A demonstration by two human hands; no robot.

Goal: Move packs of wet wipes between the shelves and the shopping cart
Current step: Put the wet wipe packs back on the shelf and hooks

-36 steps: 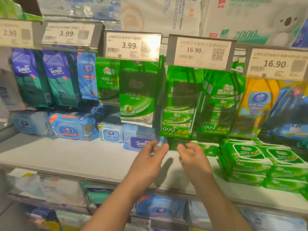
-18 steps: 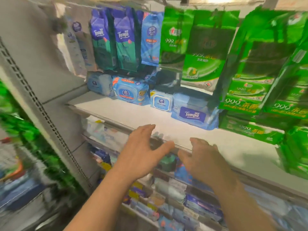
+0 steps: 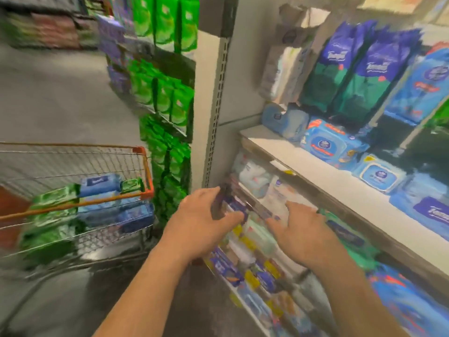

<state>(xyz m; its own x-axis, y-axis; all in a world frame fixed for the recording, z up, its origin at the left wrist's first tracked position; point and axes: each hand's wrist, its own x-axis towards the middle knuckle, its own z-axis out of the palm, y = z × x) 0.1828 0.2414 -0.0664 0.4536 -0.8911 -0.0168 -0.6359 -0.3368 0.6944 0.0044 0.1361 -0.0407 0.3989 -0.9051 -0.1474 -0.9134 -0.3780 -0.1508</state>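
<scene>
On my left I see the shopping cart (image 3: pixel 143 171) holding green and blue packs of wet wipes (image 3: pixel 99 183). My left hand (image 3: pixel 201 222) and right hand (image 3: pixel 301 232) hover empty, fingers spread, before the lower shelves. To the right, the white shelf (image 3: pixel 340 188) carries blue packs above a grey floor (image 3: pixel 60 93).

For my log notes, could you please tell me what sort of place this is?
Most likely a supermarket aisle: a wire shopping cart holding wipe packs, and stocked retail shelves with hanging packs.
</scene>
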